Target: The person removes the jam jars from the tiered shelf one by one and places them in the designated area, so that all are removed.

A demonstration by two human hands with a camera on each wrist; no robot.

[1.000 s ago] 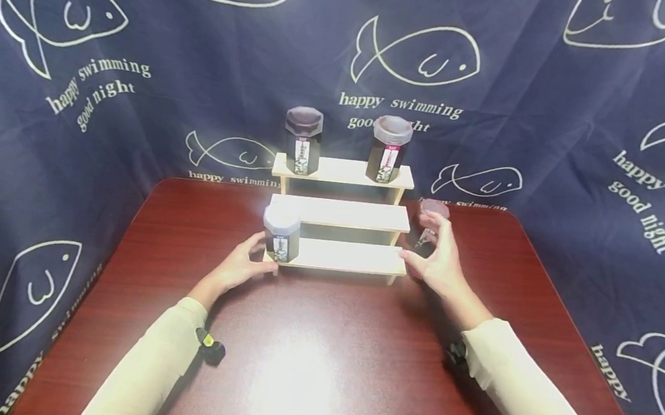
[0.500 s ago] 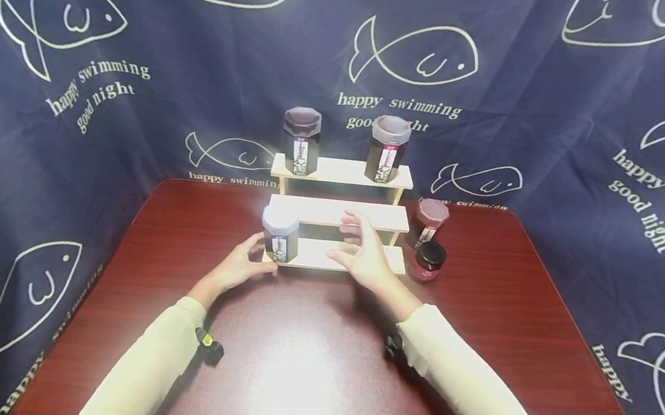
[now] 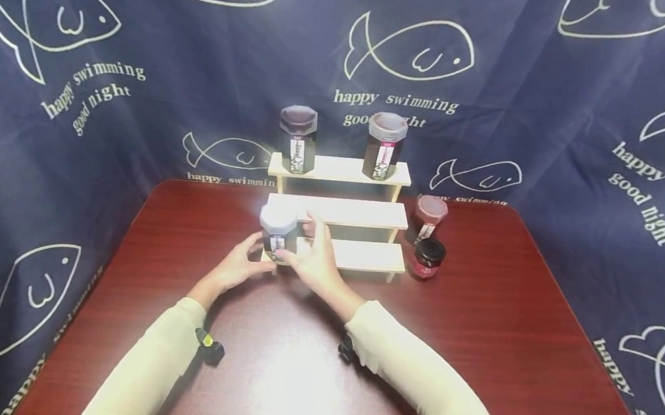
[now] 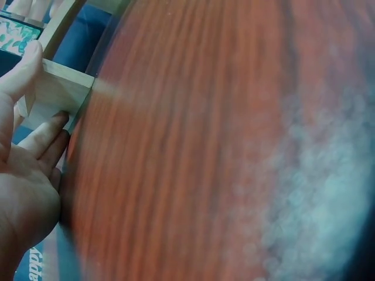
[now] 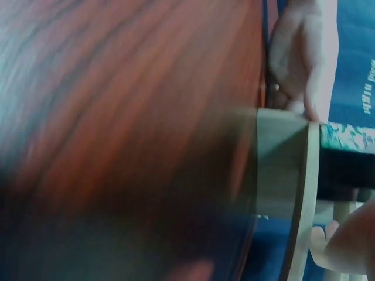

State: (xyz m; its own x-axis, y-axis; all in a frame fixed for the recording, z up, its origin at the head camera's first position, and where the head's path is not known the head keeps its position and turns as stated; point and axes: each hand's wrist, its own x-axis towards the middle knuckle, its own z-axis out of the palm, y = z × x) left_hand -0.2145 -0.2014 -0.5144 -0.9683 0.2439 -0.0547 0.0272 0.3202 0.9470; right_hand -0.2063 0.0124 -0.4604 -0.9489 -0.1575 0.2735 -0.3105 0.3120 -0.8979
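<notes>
On the left end of the wooden tiered stand's bottom step stands a dark jar with a pale faceted lid and a white label. My left hand holds that end of the stand, thumb at the step's front edge and fingers along the side panel. From the right, my right hand reaches the same jar. Its thumb overlaps the label in the head view, and its fingers extend toward the jar's far side. The right wrist view shows this hand right beside the jar's dark body.
Two dark jars, one with a purplish lid and one with a clear lid, stand on the top step. Right of the stand are a reddish-lidded jar and a small black-lidded jar on the red-brown table.
My right hand has left the reddish-lidded jar beside the stand and swept left across the bottom step to the pale-lidded jar. The left hand has stayed at the stand's end.
</notes>
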